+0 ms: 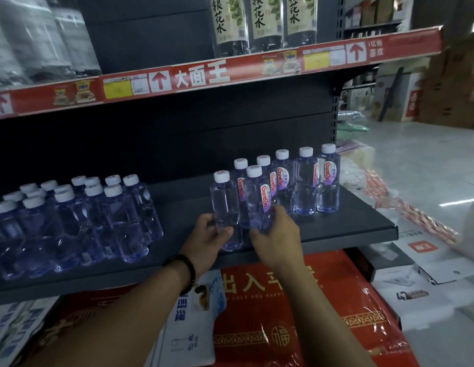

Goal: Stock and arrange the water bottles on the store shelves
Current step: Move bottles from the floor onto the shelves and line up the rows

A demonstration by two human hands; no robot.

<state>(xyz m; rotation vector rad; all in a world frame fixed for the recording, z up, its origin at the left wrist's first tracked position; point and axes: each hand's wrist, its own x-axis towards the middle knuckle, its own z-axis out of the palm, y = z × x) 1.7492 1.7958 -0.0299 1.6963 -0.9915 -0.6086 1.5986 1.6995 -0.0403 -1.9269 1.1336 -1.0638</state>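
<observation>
Below the grip: red packaged goods (283, 327) lie under the shelf, nearest the camera.
Wrist: a dark wristband (183, 270) sits on the left forearm.
Left grip: the left hand (208, 241) is wrapped round the lower body of the left bottle (225, 205), with the thumb across its front.
Right grip: the right hand (276, 234) is clenched round the foot of the right bottle (257, 200); the base is hidden.
Location: both held bottles are upright and touch each other, close to the front edge of the shelf (349, 231). Whether either base rests on the deck cannot be told.
Step in hand: judged to be seating this pair ahead of the back row.
Procedure: keep each grasp low and the bottles vertical. Set the bases flat before letting go. Close the pair against the row so that no gap remains. The left bottle shows no label, so rotate it until its label faces out like its neighbours.
Caution: the thin walls will likely flex, so squeeze lightly.
Behind the grip: the back row (306, 181) runs rearward and to the right of the hands, white caps up.
Left of the grip: a dense cluster (98, 213) stands well apart across bare deck.
Count, right group: seven bottles, two held and five in the row.
Count, cluster: at least fourteen caps; the left frame edge cuts it off.
Above the grip: three tall dark bottles (262, 19) on the upper shelf.
</observation>
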